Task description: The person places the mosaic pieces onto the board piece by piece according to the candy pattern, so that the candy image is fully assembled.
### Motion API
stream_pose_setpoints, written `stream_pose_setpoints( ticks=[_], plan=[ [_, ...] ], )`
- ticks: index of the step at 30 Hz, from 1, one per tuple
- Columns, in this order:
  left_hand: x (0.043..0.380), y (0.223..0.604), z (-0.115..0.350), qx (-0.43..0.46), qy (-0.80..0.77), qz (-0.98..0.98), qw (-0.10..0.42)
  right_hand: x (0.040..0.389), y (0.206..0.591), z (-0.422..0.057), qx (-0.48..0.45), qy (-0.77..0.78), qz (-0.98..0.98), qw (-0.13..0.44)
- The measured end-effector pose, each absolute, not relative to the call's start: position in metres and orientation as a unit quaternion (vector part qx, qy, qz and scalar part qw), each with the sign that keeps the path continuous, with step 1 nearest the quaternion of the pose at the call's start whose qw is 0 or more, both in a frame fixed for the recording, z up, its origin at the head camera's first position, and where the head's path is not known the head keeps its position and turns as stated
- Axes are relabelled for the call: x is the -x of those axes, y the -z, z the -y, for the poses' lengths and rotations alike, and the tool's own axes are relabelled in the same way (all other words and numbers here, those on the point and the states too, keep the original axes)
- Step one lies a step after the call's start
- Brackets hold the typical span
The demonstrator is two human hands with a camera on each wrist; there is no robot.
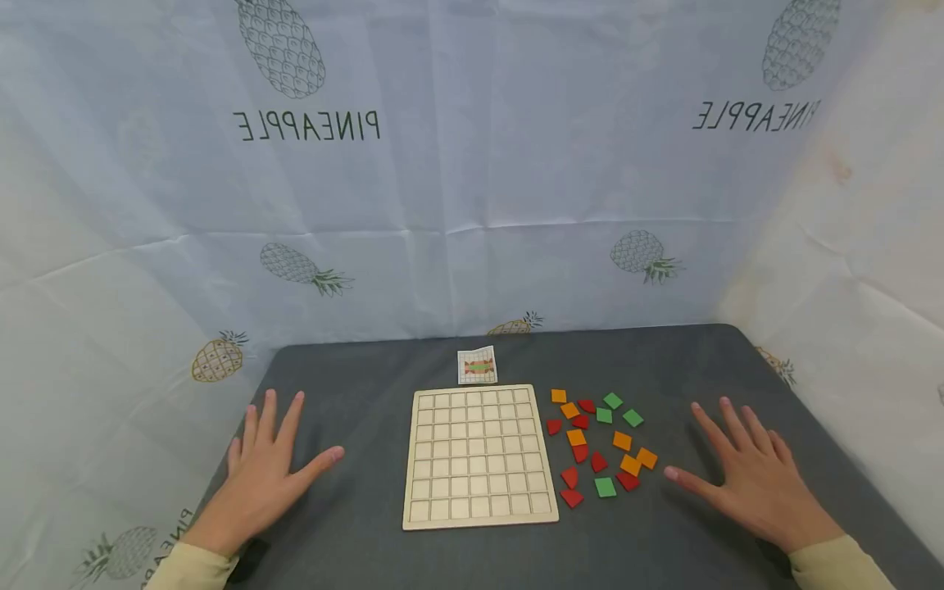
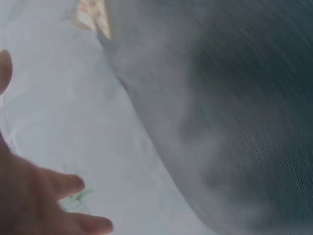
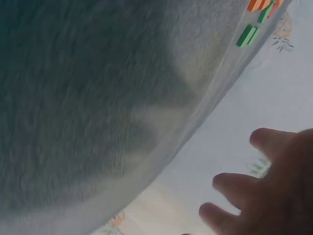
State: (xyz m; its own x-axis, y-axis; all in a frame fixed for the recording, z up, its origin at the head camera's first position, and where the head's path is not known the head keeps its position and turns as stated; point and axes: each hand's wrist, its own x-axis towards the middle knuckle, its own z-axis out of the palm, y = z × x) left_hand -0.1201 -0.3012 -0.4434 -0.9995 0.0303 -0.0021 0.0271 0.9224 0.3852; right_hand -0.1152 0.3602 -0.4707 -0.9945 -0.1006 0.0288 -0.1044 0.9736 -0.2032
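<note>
Your left hand (image 1: 261, 475), right hand (image 1: 758, 483): wide, empty. Hasty right sweep could scatter coloured tiles (image 1: 623, 441), 3 o'clock of grid board (image 1: 478, 465).

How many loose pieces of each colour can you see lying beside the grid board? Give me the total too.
Red pieces: 8
Orange pieces: 6
Green pieces: 4
Total: 18

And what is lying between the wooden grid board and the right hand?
Loose tiles in red, orange and green, on the dark table; the head view shows this.
</note>
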Motion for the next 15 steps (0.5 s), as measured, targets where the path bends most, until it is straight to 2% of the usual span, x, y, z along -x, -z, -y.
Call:
stream_pose_setpoints(
  ticks=[7, 15],
  plan=[
    [0.133, 0.44, 0.265, -0.021, -0.277, -0.959, -0.05, 0.127, 0.47, -0.343, -0.097, -0.133, 0.985, 0.052],
    [0.153, 0.456, 0.237, 0.058, -0.444, -0.894, 0.029, 0.141, 0.465, -0.322, -0.141, -0.146, 0.977, 0.066]
  ],
)
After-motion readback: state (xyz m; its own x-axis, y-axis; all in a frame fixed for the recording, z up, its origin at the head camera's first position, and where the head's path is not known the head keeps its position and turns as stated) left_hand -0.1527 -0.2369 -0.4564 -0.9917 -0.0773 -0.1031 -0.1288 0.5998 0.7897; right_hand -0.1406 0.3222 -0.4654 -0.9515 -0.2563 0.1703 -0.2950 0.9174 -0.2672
